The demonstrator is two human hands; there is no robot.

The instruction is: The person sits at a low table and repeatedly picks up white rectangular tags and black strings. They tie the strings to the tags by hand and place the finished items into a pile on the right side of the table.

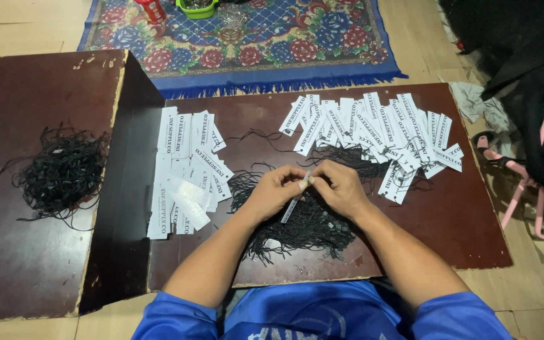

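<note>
So, head view, going label by label:

Left hand: the left hand is pinched together on the top end of a white paper tag, thumb and fingertips clamped on it.

Right hand: the right hand meets it at the same spot, fingers closed around the tag's top end; looks like a bit of black string is in there too, but it's too small to tell.

Tag in hand: it hangs tilted down and to the left between both hands, just above the string pile in the middle of the worktop.

How it handles: my guess is very light, thin card, bends easily, creases if squeezed hard. Best held at the short end, by the edges. The strings look soft, limp and tangly.

Left stack: loose white tags lying near the step up to the raised board.

Right spread: a fanned row of tags with strings, well behind the hands.

Far left: another black string heap on the raised board.

Behind: floral rug on the floor, a green bowl on it.
</note>
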